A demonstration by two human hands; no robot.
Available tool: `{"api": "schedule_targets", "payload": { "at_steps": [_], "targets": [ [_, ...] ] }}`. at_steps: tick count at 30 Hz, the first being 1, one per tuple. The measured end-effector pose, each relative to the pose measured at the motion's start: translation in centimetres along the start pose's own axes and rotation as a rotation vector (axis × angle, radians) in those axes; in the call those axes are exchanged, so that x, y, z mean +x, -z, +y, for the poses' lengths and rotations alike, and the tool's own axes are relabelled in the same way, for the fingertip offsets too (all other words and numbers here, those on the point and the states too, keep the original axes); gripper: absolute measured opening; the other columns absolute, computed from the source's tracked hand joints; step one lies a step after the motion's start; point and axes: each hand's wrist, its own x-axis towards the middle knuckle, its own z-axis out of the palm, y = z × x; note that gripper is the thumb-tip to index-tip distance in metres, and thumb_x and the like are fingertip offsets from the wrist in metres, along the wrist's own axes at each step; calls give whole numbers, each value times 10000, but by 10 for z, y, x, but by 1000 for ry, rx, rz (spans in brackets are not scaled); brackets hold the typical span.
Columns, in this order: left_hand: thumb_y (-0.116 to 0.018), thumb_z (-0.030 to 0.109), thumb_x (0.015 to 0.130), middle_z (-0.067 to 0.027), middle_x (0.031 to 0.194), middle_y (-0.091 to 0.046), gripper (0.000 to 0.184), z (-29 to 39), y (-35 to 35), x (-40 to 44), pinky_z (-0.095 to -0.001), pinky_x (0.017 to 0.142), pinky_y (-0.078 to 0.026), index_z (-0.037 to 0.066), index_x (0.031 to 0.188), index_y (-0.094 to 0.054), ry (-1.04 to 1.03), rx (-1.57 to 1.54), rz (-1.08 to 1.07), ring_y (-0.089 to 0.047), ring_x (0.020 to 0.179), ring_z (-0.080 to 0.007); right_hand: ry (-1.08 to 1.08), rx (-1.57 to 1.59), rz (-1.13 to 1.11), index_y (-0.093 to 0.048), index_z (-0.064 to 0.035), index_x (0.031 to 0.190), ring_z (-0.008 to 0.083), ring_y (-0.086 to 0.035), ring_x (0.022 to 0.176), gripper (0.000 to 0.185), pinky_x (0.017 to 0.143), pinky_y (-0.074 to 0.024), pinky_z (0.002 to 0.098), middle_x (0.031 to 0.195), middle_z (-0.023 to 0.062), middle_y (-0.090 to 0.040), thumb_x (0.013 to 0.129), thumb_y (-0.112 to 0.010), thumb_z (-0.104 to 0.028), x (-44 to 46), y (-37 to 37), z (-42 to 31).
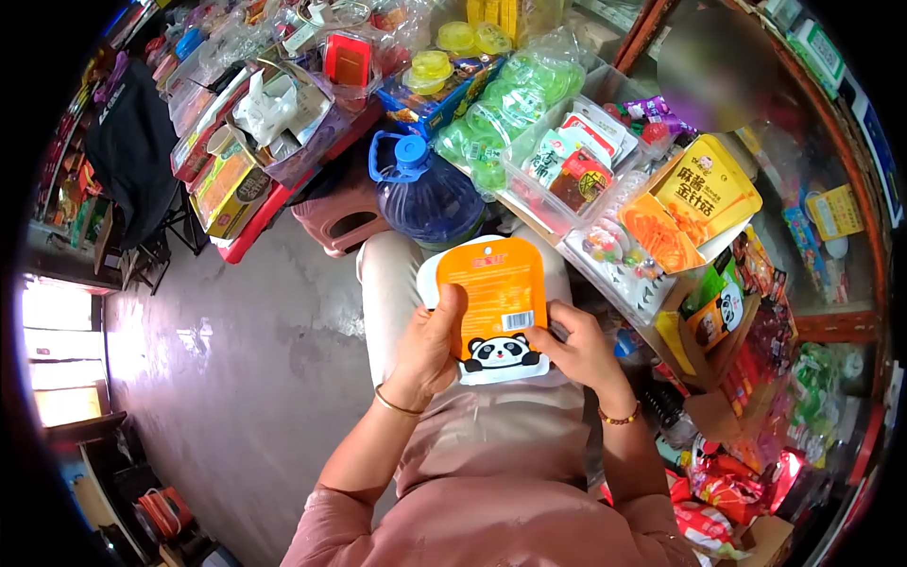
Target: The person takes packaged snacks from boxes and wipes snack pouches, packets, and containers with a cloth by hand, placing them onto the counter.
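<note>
An orange packet (pixel 493 293) with a panda face and a barcode is held upright above my lap. My left hand (pixel 430 348) grips its left side, the thumb lying over the front edge. At the lower right side, my right hand (pixel 578 348) pinches the packet near the barcode. A white edge shows behind the packet at its upper left and along its bottom. The fingers behind the packet are hidden.
A large blue bottle (pixel 427 194) stands beyond my knees, beside a pink stool (pixel 340 222). Clear tubs of packets (pixel 576 165) and a yellow box (pixel 704 194) are at the right. Boxes (pixel 231 194) fill a red-edged table at the upper left.
</note>
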Motion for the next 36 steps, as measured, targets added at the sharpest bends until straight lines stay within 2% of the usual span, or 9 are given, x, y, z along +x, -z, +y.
{"api": "schedule_targets", "payload": {
  "at_steps": [8,16,18,22,24,28,30,34,36],
  "targets": [
    [-325,513,919,-120,1297,-462,628,8,4,2,-425,987,-402,29,1320,-333,-42,-174,-46,-481,1167,-273,34,125,547,-605,46,915,104,-515,670,135,594,-402,242,764,61,-564,876,-550,-70,-14,16,2],
    [-301,543,922,-119,1280,-469,655,-35,1,-1,-401,1001,-364,22,1317,-334,-258,5,-201,-475,1153,-259,453,-1072,380,-578,-83,1045,170,-563,690,325,525,-480,264,874,59,-497,727,-634,-122,-2,-39,-39],
    [-354,449,948,-111,1258,-489,536,-32,1,-5,-377,979,-386,31,1281,-392,-212,289,-197,-491,1133,-232,491,-978,300,-564,-50,1065,201,-575,728,349,600,-494,280,893,82,-524,734,-649,-122,-1,-49,-39],
    [-421,349,948,-111,1158,-554,434,-17,1,2,-402,921,-439,16,1226,-444,-59,-305,-10,-547,1052,-246,306,-124,151,-545,27,1036,255,-588,825,344,751,-469,314,927,151,-574,735,-665,-91,-2,-13,-51],
    [-440,327,945,-107,1142,-564,415,-9,-1,3,-391,913,-447,17,1220,-450,-45,-296,-12,-557,1032,-243,277,22,410,-555,5,1008,229,-581,813,305,752,-463,301,939,144,-581,737,-647,-98,-8,7,-42],
    [-468,298,938,-115,1158,-556,403,-13,2,2,-389,899,-448,10,1220,-450,22,-208,-84,-549,1052,-244,614,-277,350,-555,-29,1012,286,-526,920,299,935,-362,437,1057,127,-558,765,-611,-189,3,-12,-76],
    [-477,207,937,-98,1091,-572,319,-23,6,-15,-324,836,-464,-5,1176,-474,-748,1490,-235,-564,990,-198,627,-751,264,-549,-50,1061,347,-436,1168,290,1033,-198,495,1187,131,-515,804,-559,-184,22,-38,-68],
    [-462,223,952,-10,865,-578,257,-12,-5,-14,-241,621,-456,8,1056,-556,25,460,-136,-525,738,-89,604,-681,348,-557,-50,1024,316,-437,1192,204,1016,-241,502,1142,123,-542,852,-461,-105,35,-40,-60],
    [-471,253,951,11,813,-556,266,-6,-9,-13,-210,554,-408,18,997,-587,-37,410,-191,-494,686,-66,602,-673,396,-561,-48,1003,316,-469,1157,191,1000,-280,486,1103,131,-560,865,-436,-92,44,-35,-58]
  ]
}}
